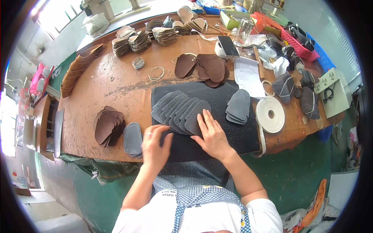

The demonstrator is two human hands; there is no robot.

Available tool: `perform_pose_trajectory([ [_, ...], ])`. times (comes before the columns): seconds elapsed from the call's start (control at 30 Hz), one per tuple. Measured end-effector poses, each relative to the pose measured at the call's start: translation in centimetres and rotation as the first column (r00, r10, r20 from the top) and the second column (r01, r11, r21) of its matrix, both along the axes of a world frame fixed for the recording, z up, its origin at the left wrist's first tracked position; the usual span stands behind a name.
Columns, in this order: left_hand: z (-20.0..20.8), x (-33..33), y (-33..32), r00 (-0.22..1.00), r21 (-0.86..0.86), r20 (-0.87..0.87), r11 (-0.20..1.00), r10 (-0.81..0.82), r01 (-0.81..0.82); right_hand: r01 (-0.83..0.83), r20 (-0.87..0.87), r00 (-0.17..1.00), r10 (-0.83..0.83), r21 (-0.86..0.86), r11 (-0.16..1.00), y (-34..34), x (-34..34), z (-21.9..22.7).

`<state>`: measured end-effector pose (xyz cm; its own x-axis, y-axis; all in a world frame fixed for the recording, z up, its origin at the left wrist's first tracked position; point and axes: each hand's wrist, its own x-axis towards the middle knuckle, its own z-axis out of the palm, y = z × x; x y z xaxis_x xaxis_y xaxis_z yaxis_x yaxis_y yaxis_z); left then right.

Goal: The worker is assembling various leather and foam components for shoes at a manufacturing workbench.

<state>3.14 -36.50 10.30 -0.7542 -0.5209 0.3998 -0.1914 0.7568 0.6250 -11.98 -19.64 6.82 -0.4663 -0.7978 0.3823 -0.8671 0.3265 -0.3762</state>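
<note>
A fanned row of several grey insole-shaped pieces (176, 110) lies on a black mat (233, 136) at the near side of a brown worktable (116, 85). My right hand (211, 136) lies flat, fingers spread, on the rightmost piece of the row. My left hand (154, 145) rests on the mat near the row's left end, fingers curled, with nothing visibly gripped. A small stack of grey pieces (237, 106) sits on the mat to the right. More grey pieces (133, 139) lie left of my left hand.
Brown leather pieces (108, 126) sit at the left, more brown pieces (206, 68) behind the mat. A white tape roll (270, 114) is at the right, with a paper sheet (246, 75), a phone (228, 45), bundled grey pieces (285, 87), rubber bands (156, 73) and stacked soles (165, 35) beyond.
</note>
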Motion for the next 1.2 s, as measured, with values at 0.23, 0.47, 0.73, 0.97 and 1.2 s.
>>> perform_pose_trajectory([
  [0.23,-0.1,-5.5,3.7,0.997,-0.185,0.059,0.981,-0.052,0.063,-0.038,0.242,0.966,0.088,-0.203,0.978,2.0,-1.4,-0.2],
  [0.47,-0.1,-7.3,4.0,0.97,-0.318,0.236,0.948,0.057,0.022,0.343,0.564,0.822,-0.082,-0.375,0.861,3.3,-1.3,0.0],
  [0.73,-0.7,-5.7,4.6,0.984,-0.093,-0.105,0.986,-0.146,0.137,0.396,-0.213,0.866,-0.452,-0.257,0.881,6.2,-5.9,1.3],
  [0.97,0.5,3.6,-2.3,0.913,-0.371,-0.243,0.838,0.328,-0.4,0.446,-0.161,0.885,-0.438,0.017,0.895,6.1,-5.1,-1.7],
  [1.2,-2.4,6.2,-2.8,0.912,-0.24,0.154,0.91,0.381,-0.339,0.0,0.119,0.993,0.018,-0.147,0.989,-1.1,-0.1,0.4],
])
